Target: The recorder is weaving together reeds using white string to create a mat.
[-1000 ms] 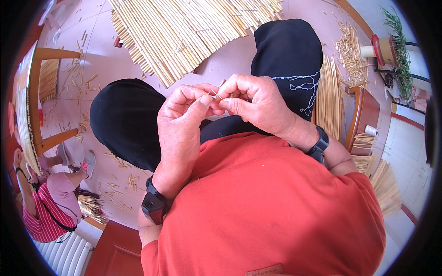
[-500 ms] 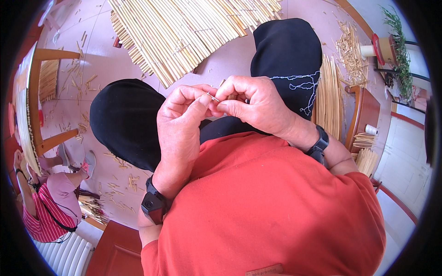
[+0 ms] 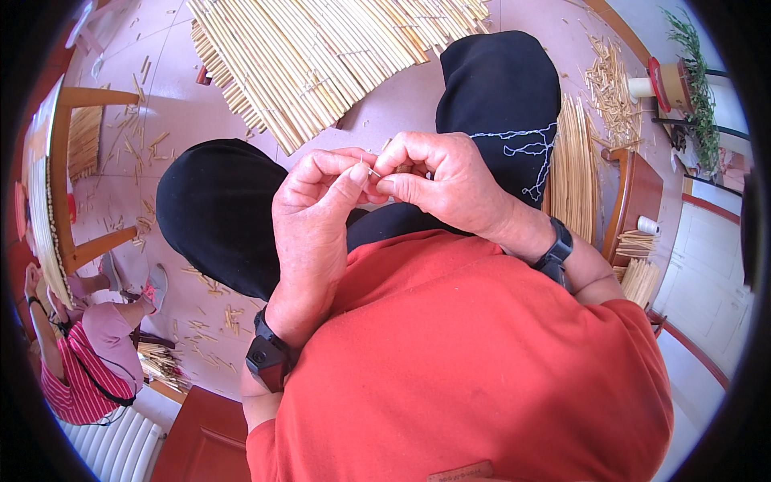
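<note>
My two hands meet above my lap, their fingertips pinched together. Between the thumb and fingers of my left hand (image 3: 312, 210) is a thin, pale needle-like piece (image 3: 372, 170); its ends are too small to make out. Close against it, my right hand (image 3: 454, 175) pinches with thumb and forefinger, its other fingers curled. White thread (image 3: 514, 135) runs from behind my right hand across my dark-trousered right thigh and hangs in loose loops. Beyond my knees lies a mat of straw-coloured stalks (image 3: 321, 68), tied across with thread.
Long stalks (image 3: 573, 173) lie beside my right leg, near a wooden stool (image 3: 634, 197). Cut pieces (image 3: 614, 88) litter the tiled floor. At the left, a person in a striped top (image 3: 84, 369) sits by a wooden frame (image 3: 96, 96). A thread spool (image 3: 647, 226) stands at the right.
Both hands keep their pinch, fingertips together, with barely any shift. The view has moved very slightly.
</note>
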The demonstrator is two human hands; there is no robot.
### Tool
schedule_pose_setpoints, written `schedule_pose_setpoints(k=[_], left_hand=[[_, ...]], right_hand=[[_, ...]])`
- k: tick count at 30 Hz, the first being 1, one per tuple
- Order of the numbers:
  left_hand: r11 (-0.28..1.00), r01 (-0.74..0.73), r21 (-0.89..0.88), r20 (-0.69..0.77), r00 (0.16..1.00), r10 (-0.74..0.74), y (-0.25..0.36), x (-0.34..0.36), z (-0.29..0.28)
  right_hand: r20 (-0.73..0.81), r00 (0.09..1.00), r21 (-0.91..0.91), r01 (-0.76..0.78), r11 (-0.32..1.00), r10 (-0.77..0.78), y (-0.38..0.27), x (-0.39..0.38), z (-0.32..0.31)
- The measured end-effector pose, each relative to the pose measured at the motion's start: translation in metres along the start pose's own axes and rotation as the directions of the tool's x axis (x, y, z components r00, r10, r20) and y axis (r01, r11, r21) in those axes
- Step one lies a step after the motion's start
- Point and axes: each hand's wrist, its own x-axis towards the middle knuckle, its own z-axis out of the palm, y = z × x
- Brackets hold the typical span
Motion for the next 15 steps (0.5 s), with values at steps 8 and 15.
schedule_pose_setpoints(k=[8, 15], left_hand=[[0.999, -0.007, 0.031, -0.029, 1.0, 0.008, -0.0014, 0.0005, -0.0015], [1.0, 0.005, -0.007, -0.036, 0.999, -0.005, -0.001, 0.0, -0.001]], right_hand=[[0.011, 0.999, 0.056, -0.041, 0.998, 0.04, 0.0039, 0.0007, -0.0015], [0.008, 0.999, 0.099, -0.053, 0.994, 0.052, 0.0042, -0.0002, -0.0022]])
